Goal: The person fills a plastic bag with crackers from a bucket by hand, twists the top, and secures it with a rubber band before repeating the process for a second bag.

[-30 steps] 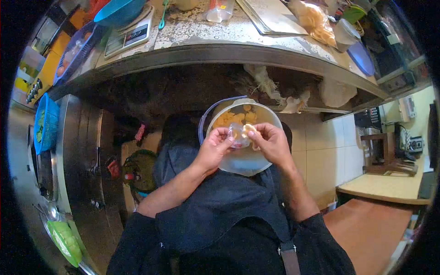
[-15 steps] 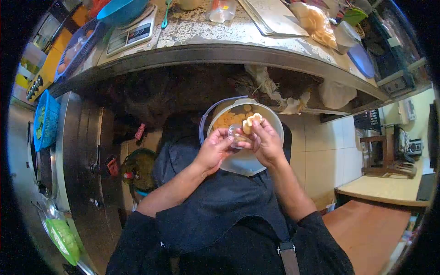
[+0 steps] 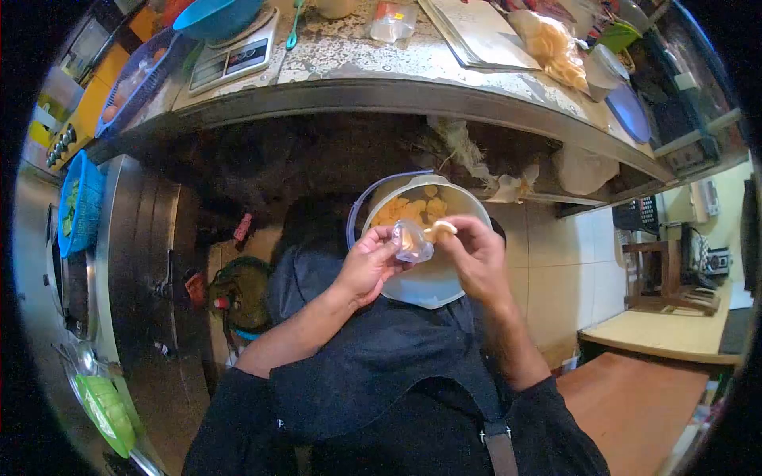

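A small clear plastic bag (image 3: 415,247) is pinched by my left hand (image 3: 367,267), and something pale yellow shows inside it. At the bag's mouth, my right hand (image 3: 481,260) grips a few pale round cookies (image 3: 441,229) between thumb and fingers. Both hands are above a whitish plastic bucket (image 3: 444,295) between my legs, its purple-blue handle (image 3: 354,208) swung to the left. Yellow-orange cookies (image 3: 403,209) lie inside the bucket, partly hidden by my hands.
Ahead is a worn counter (image 3: 341,67) with a kitchen scale (image 3: 232,63), a blue bowl (image 3: 214,17), papers (image 3: 480,33) and a bag of cookies (image 3: 549,44). A blue basket (image 3: 82,202) sits left; a brown bench top (image 3: 635,404) is at right.
My right hand has turned and shifted slightly right, bringing the cookies to the bag's mouth. The bag is now more plainly visible in my left hand, which has hardly moved.
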